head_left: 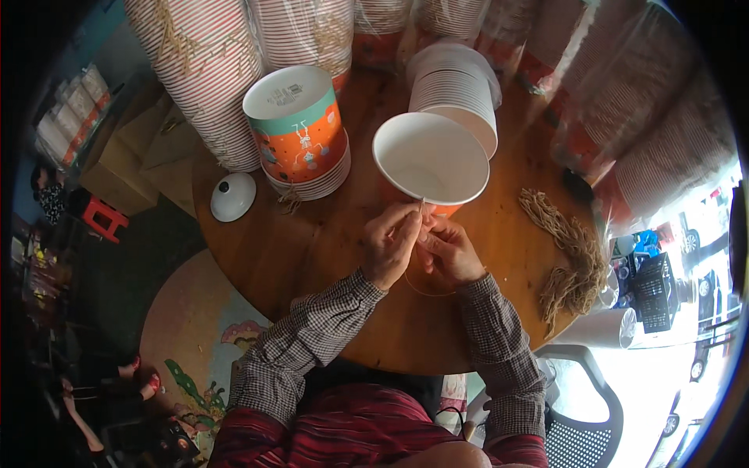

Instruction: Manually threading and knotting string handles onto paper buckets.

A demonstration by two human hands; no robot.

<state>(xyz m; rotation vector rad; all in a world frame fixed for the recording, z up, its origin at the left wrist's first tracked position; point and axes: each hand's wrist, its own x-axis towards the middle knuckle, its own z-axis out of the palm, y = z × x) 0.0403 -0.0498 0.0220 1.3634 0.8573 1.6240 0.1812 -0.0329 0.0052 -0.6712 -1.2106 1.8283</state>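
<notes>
Fingertips (412,214) of both hands meet, in the head view, just under the near rim of a white-lined bucket (431,156) with an orange outside, which stands mouth up near the middle of the round wooden tabletop (257,257). The left hand (394,242) is narrowed to a pinch on a thin cord (427,294), a length of which hangs below in a loose loop toward the right wrist. The right hand (452,253) is curled close beside it, thumb and fingers drawn together; what lies between them is too small to tell. Behind the bucket is a nested stack (452,93) of pale buckets, partly under clear plastic. To the left, an upturned bucket (300,140) in orange and green tops a short pile, with a white lid (233,196) with a black knob just beside it. Taller stacks (203,74) of red-and-white-rimmed buckets line the far edge. On the right lies a tan bundle of twine (577,253), well apart from the hands, and a grey chair (581,382) stands near the tabletop's edge.
</notes>
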